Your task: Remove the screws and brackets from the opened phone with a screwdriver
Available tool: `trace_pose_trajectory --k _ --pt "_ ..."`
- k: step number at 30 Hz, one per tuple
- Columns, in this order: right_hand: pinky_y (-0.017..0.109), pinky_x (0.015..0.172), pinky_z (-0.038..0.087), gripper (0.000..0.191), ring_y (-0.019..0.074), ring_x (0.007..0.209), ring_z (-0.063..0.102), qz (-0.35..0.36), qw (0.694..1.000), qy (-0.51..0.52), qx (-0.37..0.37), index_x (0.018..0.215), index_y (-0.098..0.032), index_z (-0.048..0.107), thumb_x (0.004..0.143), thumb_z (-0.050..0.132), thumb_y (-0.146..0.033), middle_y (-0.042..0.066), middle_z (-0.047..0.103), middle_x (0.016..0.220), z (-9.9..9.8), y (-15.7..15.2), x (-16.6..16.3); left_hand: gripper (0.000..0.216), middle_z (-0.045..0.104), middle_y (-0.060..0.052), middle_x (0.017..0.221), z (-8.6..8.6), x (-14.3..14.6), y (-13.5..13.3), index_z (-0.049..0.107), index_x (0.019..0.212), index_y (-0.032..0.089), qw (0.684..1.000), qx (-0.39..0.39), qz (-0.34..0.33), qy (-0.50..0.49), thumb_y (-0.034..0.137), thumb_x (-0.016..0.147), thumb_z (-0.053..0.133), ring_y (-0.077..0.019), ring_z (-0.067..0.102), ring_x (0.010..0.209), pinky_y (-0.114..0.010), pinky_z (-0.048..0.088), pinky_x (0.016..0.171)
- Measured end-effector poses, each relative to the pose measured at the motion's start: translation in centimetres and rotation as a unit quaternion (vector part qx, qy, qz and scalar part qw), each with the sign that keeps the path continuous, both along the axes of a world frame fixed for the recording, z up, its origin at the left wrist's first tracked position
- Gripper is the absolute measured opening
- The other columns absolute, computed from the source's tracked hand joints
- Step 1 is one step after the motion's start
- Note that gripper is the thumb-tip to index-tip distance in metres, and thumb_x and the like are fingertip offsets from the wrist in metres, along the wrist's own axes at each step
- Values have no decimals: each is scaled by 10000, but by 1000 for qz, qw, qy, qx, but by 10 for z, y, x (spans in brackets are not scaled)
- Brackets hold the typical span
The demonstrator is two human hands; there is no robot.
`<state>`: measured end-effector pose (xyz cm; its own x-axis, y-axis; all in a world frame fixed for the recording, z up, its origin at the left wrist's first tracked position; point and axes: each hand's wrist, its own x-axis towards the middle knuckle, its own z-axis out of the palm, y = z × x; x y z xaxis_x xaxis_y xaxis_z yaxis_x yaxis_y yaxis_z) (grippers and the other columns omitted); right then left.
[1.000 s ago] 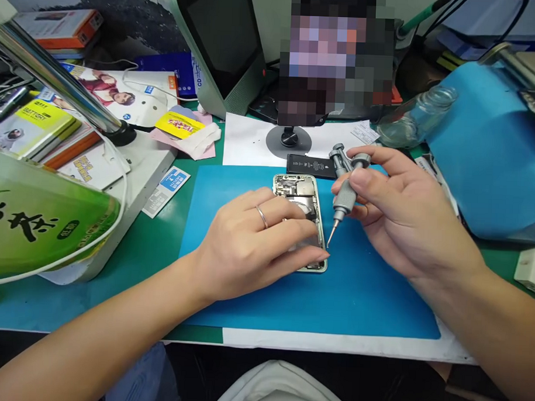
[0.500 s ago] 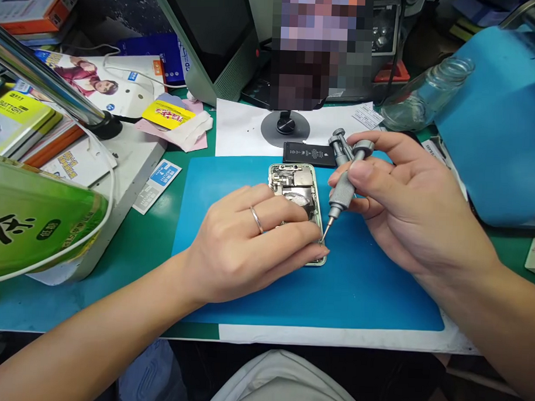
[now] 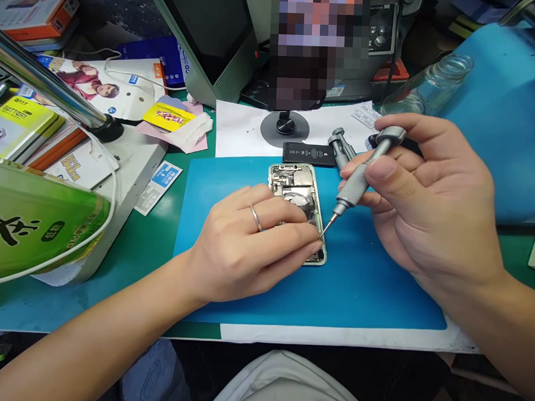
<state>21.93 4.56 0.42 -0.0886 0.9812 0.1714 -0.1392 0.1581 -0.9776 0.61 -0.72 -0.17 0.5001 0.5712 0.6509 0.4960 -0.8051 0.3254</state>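
An opened phone [image 3: 296, 187], its insides bare, lies face-up on a blue work mat [image 3: 356, 285]. My left hand [image 3: 248, 241], a ring on one finger, rests on the phone's lower half with the fingers pressed together near its right edge. My right hand [image 3: 425, 194] grips a grey precision screwdriver [image 3: 360, 177], tilted, its tip down at the phone's right edge beside my left fingertips. A second grey screwdriver [image 3: 341, 146] lies just beyond, next to a black battery [image 3: 308, 153].
A green bottle [image 3: 34, 221] and a metal lamp arm [image 3: 43, 81] crowd the left. Boxes and leaflets [image 3: 100, 89] lie behind them. A tilted monitor [image 3: 212, 35], a round stand base [image 3: 284, 128], a glass jar [image 3: 423, 89] and a blue sheet [image 3: 507, 115] stand behind and to the right.
My right hand has tilted the screwdriver further right and brought its tip down to the phone's right edge. The left hand stays on the phone. The camera dipped slightly.
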Motion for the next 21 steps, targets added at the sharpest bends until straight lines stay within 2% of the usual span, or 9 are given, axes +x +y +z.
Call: trace_pose_trajectory --k 7,15,21 --pt "130 506 571 539 85 689 728 -20 999 -15 38 1091 -235 589 706 934 -389 -59 720 783 1 -3 -1 45 797 -42 936 2 1 -1 745 993 172 1000 2 18 -10 142 975 717 -141 660 740 -322 511 673" --pt "109 475 517 523 80 713 722 -34 998 -10 42 1071 -238 578 708 929 -372 -54 712 779 1 -5 -2 70 808 -56 970 2 0 -1 756 1035 152 1000 2 22 -10 136 975 724 -135 681 768 -321 513 682" --pt "104 443 475 526 80 697 710 -43 998 -11 34 1089 -249 571 713 921 -362 -50 715 801 0 -6 -1 60 809 -44 963 2 0 -1 751 1027 181 1000 1 27 -11 156 988 714 -137 667 742 -328 507 665"
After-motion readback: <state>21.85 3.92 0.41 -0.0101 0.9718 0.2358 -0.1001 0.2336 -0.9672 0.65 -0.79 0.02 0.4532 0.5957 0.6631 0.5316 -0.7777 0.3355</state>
